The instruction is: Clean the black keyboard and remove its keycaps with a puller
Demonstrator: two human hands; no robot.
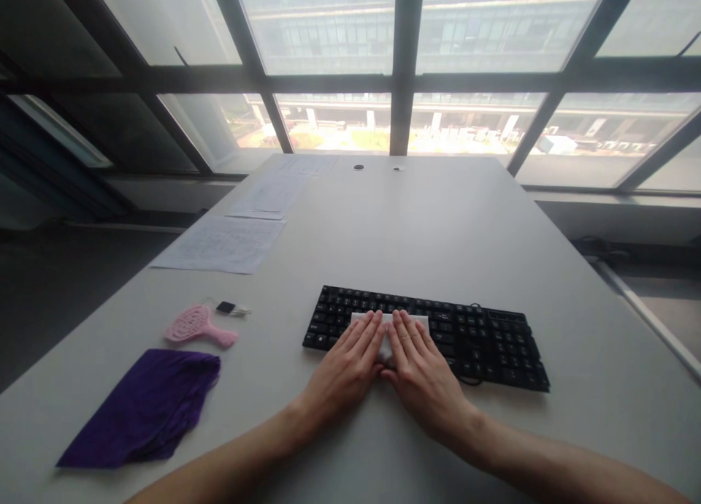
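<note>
A black keyboard (498, 343) lies slightly slanted on the white table. On its left and middle keys rests a small white sheet (386, 347), perhaps a tissue or wipe, mostly covered by my hands. My left hand (350, 354) lies flat on the sheet's left part, fingers stretched out and pointing away from me. Mirroring it, my right hand (419, 358) lies flat on the right part, with fingers extended. The two thumbs nearly meet at the sheet's near edge. A bit of black cable shows behind the keyboard and at its near side.
A folded purple cloth (145, 409) lies at the near left. Beyond it are a pink hairbrush (198, 326) and a small black object with a white cord (230, 308). Printed papers (222, 242) run along the left edge. Large windows (334, 120) stand behind the table (416, 226).
</note>
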